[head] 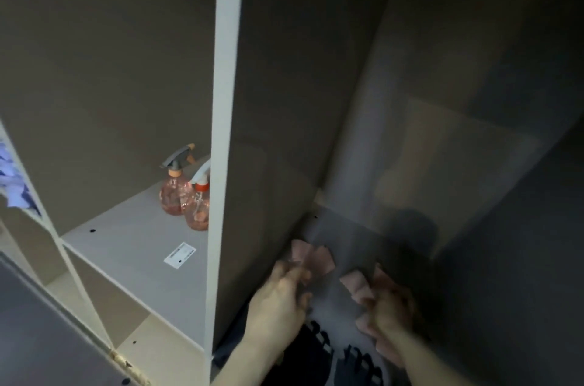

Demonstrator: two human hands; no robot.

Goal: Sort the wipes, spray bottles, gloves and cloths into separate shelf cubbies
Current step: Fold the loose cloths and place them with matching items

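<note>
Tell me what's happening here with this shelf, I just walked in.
A person is sorting supplies into a shelf unit. Both hands are in the right-hand cubby, the left hand and right hand each handling pink cloths, though blur hides the exact grip. Two pink spray bottles stand together in the neighbouring cubby, and something bluish-white sits in the cubby at far left.
</note>
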